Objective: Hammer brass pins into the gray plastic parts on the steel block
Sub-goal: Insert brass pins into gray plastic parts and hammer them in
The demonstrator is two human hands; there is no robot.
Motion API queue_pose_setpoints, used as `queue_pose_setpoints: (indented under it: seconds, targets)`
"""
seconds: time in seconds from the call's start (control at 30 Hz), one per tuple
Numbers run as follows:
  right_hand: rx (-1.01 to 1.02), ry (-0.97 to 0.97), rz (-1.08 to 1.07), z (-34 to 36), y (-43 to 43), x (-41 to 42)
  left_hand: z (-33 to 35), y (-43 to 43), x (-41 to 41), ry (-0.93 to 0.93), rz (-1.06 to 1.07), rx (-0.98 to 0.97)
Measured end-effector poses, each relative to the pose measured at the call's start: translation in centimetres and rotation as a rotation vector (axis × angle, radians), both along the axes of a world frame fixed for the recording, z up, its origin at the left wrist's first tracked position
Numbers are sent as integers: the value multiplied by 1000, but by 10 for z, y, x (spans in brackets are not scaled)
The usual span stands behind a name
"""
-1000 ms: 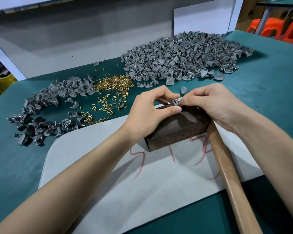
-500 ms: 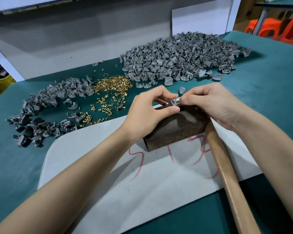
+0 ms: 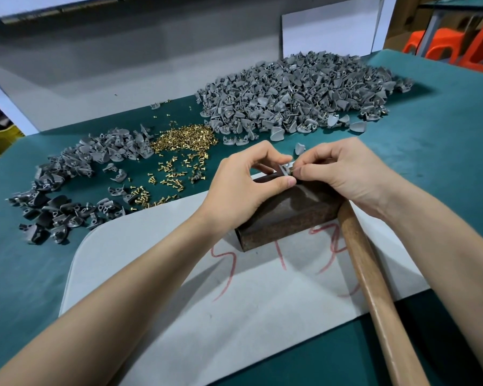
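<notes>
Green table had a white sheet with red scribbles lying on it. Big heap of gray parts sat at the back, with a smaller heap off to the left. A wooden hammer handle lay under the right wrist, right against the rusty steel block. Loose brass pins were scattered between the heaps. The left hand and right hand both had curled fingertips pinching one gray part on the block's top far edge. Couldn't tell if a pin was in there, too tiny.
</notes>
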State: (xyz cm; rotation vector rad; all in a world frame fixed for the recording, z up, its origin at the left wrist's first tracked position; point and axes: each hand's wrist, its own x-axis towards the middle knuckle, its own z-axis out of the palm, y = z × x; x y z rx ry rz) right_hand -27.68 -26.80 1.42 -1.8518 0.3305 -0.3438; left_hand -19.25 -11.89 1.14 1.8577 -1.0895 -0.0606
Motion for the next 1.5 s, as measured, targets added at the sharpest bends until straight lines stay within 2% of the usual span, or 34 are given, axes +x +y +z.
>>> queue_pose_setpoints:
  seconds: [0.1, 0.17, 0.23, 0.3, 0.33, 0.47, 0.57, 0.6, 0.67, 0.7, 0.77, 0.87, 0.93, 1.03, 1.1, 1.23, 1.33, 1.5]
  targets:
    - [-60, -38, -75, 7, -7, -3, -2, 0, 0, -8, 11, -10]
    - [-280, 1, -314, 6, -24, -4, -3, 0, 0, -6, 16, -16]
    - [-520, 255, -474, 2, -36, -6, -4, -1, 0, -16, 12, -4]
    - [-606, 484, -445, -6, -36, -4, -3, -1, 2, -32, 6, 23]
    - [-614, 513, -431, -12, -34, 0, -3, 0, 2, -28, -2, 34]
    - [-579, 467, -508, -19, -28, 10, -3, 1, 3, 46, -39, 64]
    - [-521, 494, -555, -14, -32, 6, 2, 2, 10, 146, -104, 159]
    - [-456, 470, -558, -12, -32, 3, 5, 4, 14, 222, -157, 184]
    - [-177, 359, -526, -6, -34, -6, 9, 8, 22, 387, -242, 177]
    - [-39, 309, -508, -2, -36, -10, 9, 10, 24, 428, -254, 161]
    - [84, 195, -491, 12, -39, -19, 8, 10, 24, 404, -233, 134]
    - [59, -38, -469, 44, -31, -34, 3, 6, 22, 285, -199, 136]
    - [48, -118, -381, 60, -20, -39, 4, 5, 26, 270, -206, 132]
    - [21, 9, -228, 66, -3, -33, 3, 6, 26, 317, -223, 130]
    - [-26, 92, -202, 62, 6, -30, 0, 7, 25, 310, -221, 137]
    - [-11, 35, -248, 59, 12, -29, -3, 5, 23, 199, -165, 132]
    - [-114, 2, -310, 63, 6, -31, -4, 3, 22, 163, -166, 130]
    - [-187, 178, -113, 73, 5, -40, -4, 3, 24, 172, -174, 131]
